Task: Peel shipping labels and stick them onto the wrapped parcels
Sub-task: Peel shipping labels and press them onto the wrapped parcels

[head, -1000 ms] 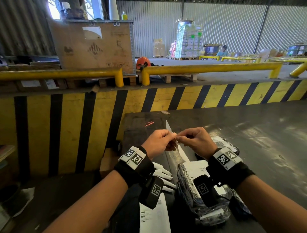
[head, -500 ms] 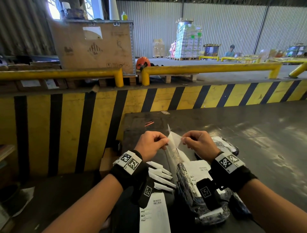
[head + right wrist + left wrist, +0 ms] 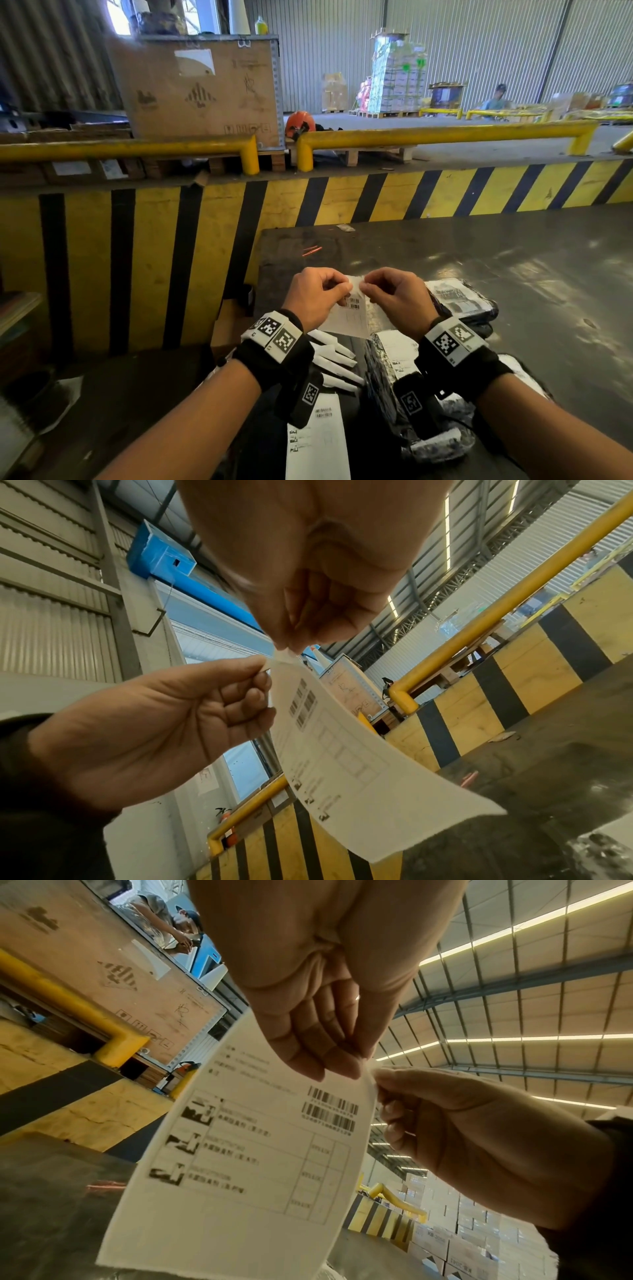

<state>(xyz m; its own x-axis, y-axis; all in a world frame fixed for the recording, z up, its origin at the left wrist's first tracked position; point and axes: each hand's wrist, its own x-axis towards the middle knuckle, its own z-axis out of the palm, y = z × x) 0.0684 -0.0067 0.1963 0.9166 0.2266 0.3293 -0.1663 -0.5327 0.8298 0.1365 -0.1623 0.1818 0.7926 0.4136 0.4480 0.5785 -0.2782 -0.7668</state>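
A white shipping label [image 3: 349, 320] with two barcodes hangs between my hands above the table, printed face toward me. My left hand [image 3: 345, 287] pinches its top corner, and my right hand [image 3: 363, 287] pinches the same corner from the other side. The left wrist view shows the label [image 3: 246, 1164] below the left fingertips [image 3: 329, 1066], with the right hand [image 3: 462, 1123] beside it. The right wrist view has the label [image 3: 349, 764] curving down to the right. A black plastic-wrapped parcel [image 3: 387, 404] lies under my right wrist, and another parcel [image 3: 459, 301] lies behind it.
More labels [image 3: 318, 442] and white paper strips [image 3: 334, 363] lie on the dark table [image 3: 513, 274] under my left wrist. Red rubber bands [image 3: 311, 250] lie farther back. A yellow-and-black striped wall [image 3: 394, 195] with a yellow rail [image 3: 445, 132] borders the table.
The label, edge-on a second ago, has turned so its printed face shows. Both hands have lowered slightly and now pinch close together at its top corner.
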